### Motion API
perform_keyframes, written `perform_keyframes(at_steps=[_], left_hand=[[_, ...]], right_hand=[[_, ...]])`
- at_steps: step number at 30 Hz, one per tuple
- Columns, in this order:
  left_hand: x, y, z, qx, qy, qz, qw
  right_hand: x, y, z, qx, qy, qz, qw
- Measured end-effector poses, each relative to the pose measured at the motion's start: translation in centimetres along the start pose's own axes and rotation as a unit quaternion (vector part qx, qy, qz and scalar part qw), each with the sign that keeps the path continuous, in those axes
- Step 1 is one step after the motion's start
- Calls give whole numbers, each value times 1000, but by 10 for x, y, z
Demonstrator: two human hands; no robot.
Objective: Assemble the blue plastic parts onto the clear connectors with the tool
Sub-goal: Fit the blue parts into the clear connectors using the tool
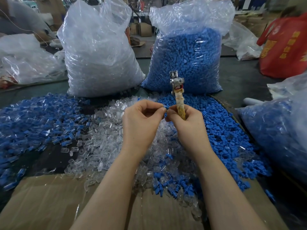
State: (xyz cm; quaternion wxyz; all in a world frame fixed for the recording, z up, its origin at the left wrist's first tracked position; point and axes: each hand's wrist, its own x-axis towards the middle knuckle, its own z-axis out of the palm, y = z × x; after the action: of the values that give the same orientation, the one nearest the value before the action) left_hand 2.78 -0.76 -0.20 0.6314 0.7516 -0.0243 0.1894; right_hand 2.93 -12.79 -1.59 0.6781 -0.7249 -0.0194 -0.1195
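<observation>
On the table point(240, 77) stand two big plastic sacks: the bag of clear connectors point(99, 52) on the left and the bag of blue parts point(184, 58) on the right. In front of them the stock is spread loose: a heap of clear connectors point(106, 130) in the middle, loose blue parts point(222, 130) to the right, and what look like finished blue-and-clear pieces point(33, 120) to the left. A flattened cardboard sheet point(49, 201) lies nearest the person.

Above the clear heap, the right hand point(186, 120) grips the tool point(178, 95) by its wrapped handle, metal head pointing up, while its fingertips meet those of the left hand point(142, 117). Between them both hands pinch a small blue part point(165, 108); whether a clear connector is with it cannot be told.

The step in hand seems to be mating one blue part by fingertip. Next, probably, the pair must be seated squarely and brought to the tool head for pressing.
</observation>
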Motion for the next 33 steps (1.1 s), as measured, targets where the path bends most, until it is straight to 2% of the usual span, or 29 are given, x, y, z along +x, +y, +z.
perform_keyframes(at_steps=[6,12,20,27,33], left_hand=[[-1,-1,-1,1,2,-6,1000],[0,-2,-2,-42,-1,-46,998],[-2,-1,0,-12,3,-13,1000],[0,0,-4,-29,-53,-8,998],[1,-1,-6,-69,-69,-18,995]], right_hand=[[-2,0,0,-13,-6,1,1000],[-2,-2,0,-14,10,-5,1000],[-2,-4,1,-46,13,-10,999],[-1,-2,-1,-31,28,-11,999],[0,-1,0,-4,35,-10,999]])
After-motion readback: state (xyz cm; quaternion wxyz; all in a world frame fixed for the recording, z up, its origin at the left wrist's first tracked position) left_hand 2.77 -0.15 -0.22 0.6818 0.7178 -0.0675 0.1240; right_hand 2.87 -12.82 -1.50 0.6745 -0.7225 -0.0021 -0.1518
